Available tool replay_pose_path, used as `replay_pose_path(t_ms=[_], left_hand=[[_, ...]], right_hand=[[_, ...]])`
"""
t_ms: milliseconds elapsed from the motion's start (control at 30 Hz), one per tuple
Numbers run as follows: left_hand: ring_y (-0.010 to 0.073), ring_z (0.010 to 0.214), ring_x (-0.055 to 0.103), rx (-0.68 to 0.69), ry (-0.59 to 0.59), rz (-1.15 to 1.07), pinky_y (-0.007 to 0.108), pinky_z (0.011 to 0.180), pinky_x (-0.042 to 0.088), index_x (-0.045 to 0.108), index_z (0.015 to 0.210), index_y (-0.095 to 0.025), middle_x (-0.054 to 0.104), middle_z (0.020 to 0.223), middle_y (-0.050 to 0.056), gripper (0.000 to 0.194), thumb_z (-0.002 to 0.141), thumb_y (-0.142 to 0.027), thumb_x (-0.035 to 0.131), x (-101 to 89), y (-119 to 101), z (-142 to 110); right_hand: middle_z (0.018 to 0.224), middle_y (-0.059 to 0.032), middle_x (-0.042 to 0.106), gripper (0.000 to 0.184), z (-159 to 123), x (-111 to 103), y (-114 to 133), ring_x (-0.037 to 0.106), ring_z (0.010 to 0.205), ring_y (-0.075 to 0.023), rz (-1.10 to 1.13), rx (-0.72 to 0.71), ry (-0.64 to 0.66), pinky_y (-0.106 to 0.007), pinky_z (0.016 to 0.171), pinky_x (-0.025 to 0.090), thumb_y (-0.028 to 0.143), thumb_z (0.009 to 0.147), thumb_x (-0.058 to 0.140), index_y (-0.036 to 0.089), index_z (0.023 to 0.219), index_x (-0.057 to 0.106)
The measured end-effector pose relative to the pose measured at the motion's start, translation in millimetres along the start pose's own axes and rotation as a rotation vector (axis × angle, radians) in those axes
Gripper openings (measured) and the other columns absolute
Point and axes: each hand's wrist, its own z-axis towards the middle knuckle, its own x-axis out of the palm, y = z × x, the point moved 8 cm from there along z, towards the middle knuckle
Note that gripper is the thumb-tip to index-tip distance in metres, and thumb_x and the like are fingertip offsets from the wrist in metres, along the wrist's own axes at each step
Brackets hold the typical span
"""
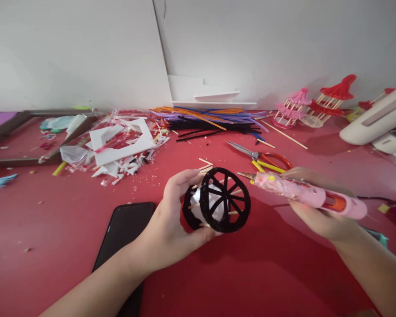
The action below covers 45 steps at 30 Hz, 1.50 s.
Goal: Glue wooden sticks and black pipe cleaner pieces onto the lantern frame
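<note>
In the head view my left hand (171, 220) is closed round a small black model (225, 200). A spoked wheel-like ring faces me, a second black ring with a white disc lies behind it, and thin wooden sticks run between them. My right hand (326, 215) grips a pink hot glue gun (290, 189), its metal nozzle pointing left, just apart from the ring's upper right edge. Smears and a yellow blob mark the gun's front. Part of my right hand is hidden behind the gun. Several short wooden sticks (204, 165) lie beyond my left fingers.
Behind are red-handled scissors (257, 155) and a bundle of pipe cleaners (211, 119). White foam scraps (125, 141) and plastic litter spread left. A black phone (125, 233) lies by my left forearm. Pink (293, 108) and red (333, 101) carousel-like models stand at back right, near a white cylindrical object (376, 114).
</note>
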Motion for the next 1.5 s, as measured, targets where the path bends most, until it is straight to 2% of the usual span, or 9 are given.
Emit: replay_pose_path(t_ms=[167, 300, 567, 733, 1300, 1500], left_hand=[[0.0291, 0.123, 0.061, 0.112, 0.032, 0.07, 0.039, 0.098, 0.058, 0.027, 0.148, -0.027, 0.053, 0.138, 0.015, 0.083, 0.079, -0.017, 0.073, -1.5, -13, -1], [0.0296, 0.12, 0.061, 0.164, 0.042, 0.141, 0.042, 0.1, 0.057, 0.028, 0.149, -0.026, 0.052, 0.136, 0.014, 0.085, 0.076, -0.018, 0.072, -2.6, -20, -1], [0.0322, 0.115, 0.06, 0.173, 0.021, 0.183, 0.047, 0.097, 0.057, 0.033, 0.147, -0.034, 0.052, 0.133, 0.01, 0.085, 0.073, -0.022, 0.074, -4.6, -22, 0], [0.0318, 0.114, 0.06, 0.169, 0.025, 0.21, 0.048, 0.096, 0.056, 0.034, 0.144, -0.036, 0.054, 0.133, 0.008, 0.081, 0.074, -0.023, 0.073, -3.4, -25, 1], [0.0315, 0.118, 0.057, 0.217, 0.024, 0.224, 0.048, 0.1, 0.054, 0.035, 0.146, -0.035, 0.055, 0.132, 0.009, 0.083, 0.073, -0.021, 0.073, -2.2, -30, 1], [0.0301, 0.114, 0.058, 0.247, 0.025, 0.233, 0.046, 0.096, 0.055, 0.035, 0.145, -0.029, 0.055, 0.129, 0.01, 0.083, 0.073, -0.022, 0.074, -2.8, -29, 1]], right_hand=[[0.087, -0.0044, 0.069, 0.029, 3, 1, 8, 0.066, 0.075, -0.0224, 0.017, -0.07, 0.066, -0.038, 0.065, 0.055, 0.011, 0.078, 0.064, 0.027, 0.102, 0.066], [0.085, -0.0048, 0.069, 0.031, 7, 1, 14, 0.065, 0.072, -0.0229, 0.004, -0.125, 0.077, -0.039, 0.063, 0.053, 0.009, 0.076, 0.064, 0.026, 0.101, 0.067], [0.08, -0.0033, 0.066, 0.027, 2, 2, 8, 0.061, 0.069, -0.0235, -0.033, -0.079, 0.068, -0.04, 0.059, 0.051, 0.013, 0.075, 0.065, 0.03, 0.096, 0.064], [0.077, -0.0024, 0.063, 0.028, 2, 4, 13, 0.061, 0.068, -0.0225, -0.073, -0.124, 0.061, -0.038, 0.058, 0.05, 0.011, 0.074, 0.064, 0.03, 0.094, 0.062], [0.076, -0.0021, 0.06, 0.03, 2, 4, 18, 0.058, 0.068, -0.0215, -0.132, -0.202, 0.031, -0.039, 0.062, 0.05, 0.009, 0.072, 0.063, 0.027, 0.096, 0.061], [0.076, -0.002, 0.06, 0.028, 1, 1, 21, 0.056, 0.065, -0.0202, -0.187, -0.241, 0.01, -0.037, 0.061, 0.05, 0.012, 0.073, 0.062, 0.026, 0.096, 0.058]])
